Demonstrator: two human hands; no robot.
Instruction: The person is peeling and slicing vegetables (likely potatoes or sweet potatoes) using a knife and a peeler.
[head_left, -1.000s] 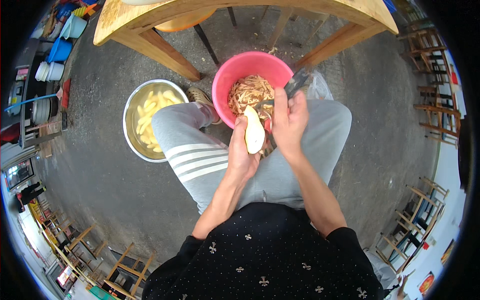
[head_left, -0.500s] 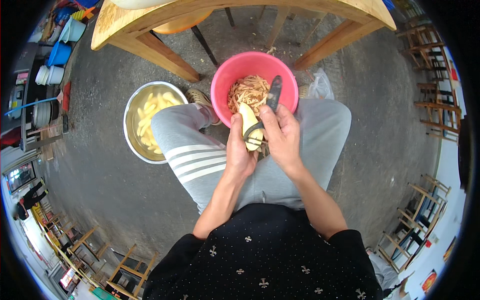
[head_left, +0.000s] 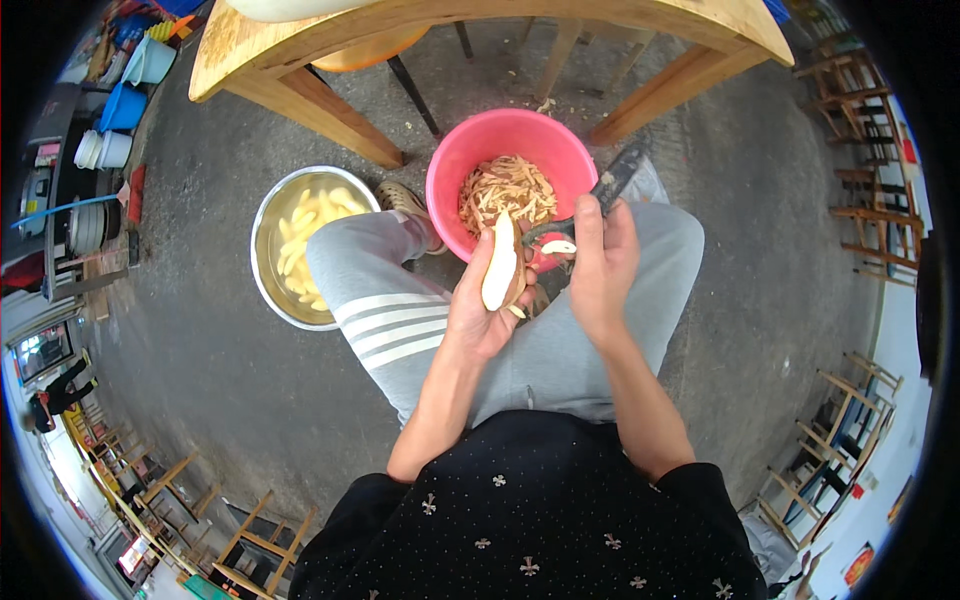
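Observation:
My left hand (head_left: 478, 312) is closed round a long potato (head_left: 498, 275), pale where bare, with brown skin on its right side. In my right hand (head_left: 604, 270) is a black peeler (head_left: 617, 177), its handle pointing up and right and its head close to the potato's right side. A pale strip of peel (head_left: 558, 247) hangs by the peeler head. Just beyond my hands stands a pink basin (head_left: 440, 190) with a heap of brown peelings (head_left: 508, 190) in it.
To the left, a steel bowl (head_left: 262, 285) holds peeled potatoes (head_left: 300, 240) in water. A wooden table (head_left: 480, 35) stands ahead, an orange-seated stool (head_left: 375, 50) under it. By my right knee lies a clear plastic bag (head_left: 648, 183). Wooden chairs (head_left: 865, 210) line the right wall.
My right hand has moved right with the peeler, away from across the potato. My left hand has turned the potato, so brown skin now shows on its right side.

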